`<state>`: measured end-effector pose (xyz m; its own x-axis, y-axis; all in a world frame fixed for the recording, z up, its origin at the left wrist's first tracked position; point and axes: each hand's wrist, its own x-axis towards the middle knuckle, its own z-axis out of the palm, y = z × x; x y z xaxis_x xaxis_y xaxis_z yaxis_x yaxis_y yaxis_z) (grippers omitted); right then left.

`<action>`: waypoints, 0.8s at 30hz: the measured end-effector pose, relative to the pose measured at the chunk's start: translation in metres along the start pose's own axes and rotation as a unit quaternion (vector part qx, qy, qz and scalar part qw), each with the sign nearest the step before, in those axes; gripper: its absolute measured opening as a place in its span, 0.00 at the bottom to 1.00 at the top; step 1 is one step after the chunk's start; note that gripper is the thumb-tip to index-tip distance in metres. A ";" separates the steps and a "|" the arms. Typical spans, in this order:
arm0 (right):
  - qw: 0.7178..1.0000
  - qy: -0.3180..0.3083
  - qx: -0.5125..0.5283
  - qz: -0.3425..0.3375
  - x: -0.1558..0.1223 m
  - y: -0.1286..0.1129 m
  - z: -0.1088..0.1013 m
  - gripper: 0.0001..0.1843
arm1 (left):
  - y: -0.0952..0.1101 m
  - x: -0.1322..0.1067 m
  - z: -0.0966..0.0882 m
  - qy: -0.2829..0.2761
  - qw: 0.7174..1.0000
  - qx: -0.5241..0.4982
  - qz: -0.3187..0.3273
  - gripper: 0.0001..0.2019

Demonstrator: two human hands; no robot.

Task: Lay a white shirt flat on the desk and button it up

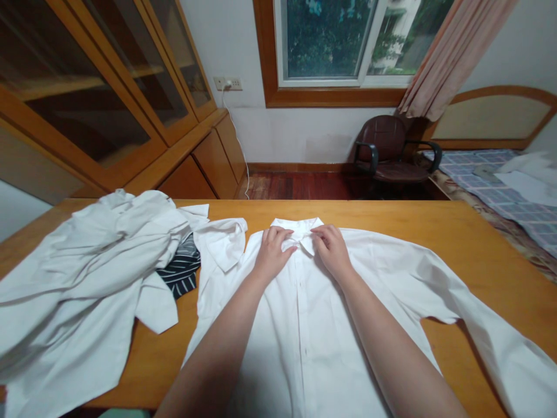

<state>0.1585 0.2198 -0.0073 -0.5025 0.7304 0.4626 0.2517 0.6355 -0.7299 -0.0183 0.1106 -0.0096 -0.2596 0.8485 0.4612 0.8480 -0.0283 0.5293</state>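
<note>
A white long-sleeved shirt (pixel 281 331) lies front up on the wooden table, its collar (pixel 296 222) toward the far edge and its button strip running down the middle. My left hand (pixel 273 249) is at the left side of the collar, thumb and fingers curled around the cloth there. On the other side, my right hand (pixel 333 249) pinches the right collar flap between thumb and fingers. The shirt's right sleeve stretches out toward the lower right. Its left sleeve is folded up beside the body, with the cuff (pixel 226 244) near the clothes pile.
A heap of white garments (pixel 96 267) fills the table's left side, with a black-and-white striped cloth (pixel 180 267) under it. The wooden table (pixel 439 223) ends before a brown armchair (pixel 387 145). A glass-door cabinet (pixel 165 133) stands left, a bed (pixel 500 180) right.
</note>
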 end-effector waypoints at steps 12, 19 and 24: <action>0.993 0.007 -0.115 0.038 -0.002 0.027 -0.006 0.15 | -0.025 0.010 -0.012 0.017 0.998 0.061 -0.019 0.28; 0.994 0.002 -0.108 0.033 -0.002 0.024 -0.004 0.13 | -0.035 0.028 -0.025 -0.073 0.994 -0.015 -0.085 0.13; 0.997 0.015 -0.063 0.040 -0.001 0.026 -0.003 0.13 | -0.028 0.040 -0.016 -0.006 0.987 -0.020 -0.158 0.09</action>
<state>0.1685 0.2365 -0.0254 -0.4525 0.7857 0.4218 0.3925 0.6001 -0.6970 -0.0596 0.1374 0.0055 -0.5018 0.8249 0.2604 0.7066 0.2173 0.6734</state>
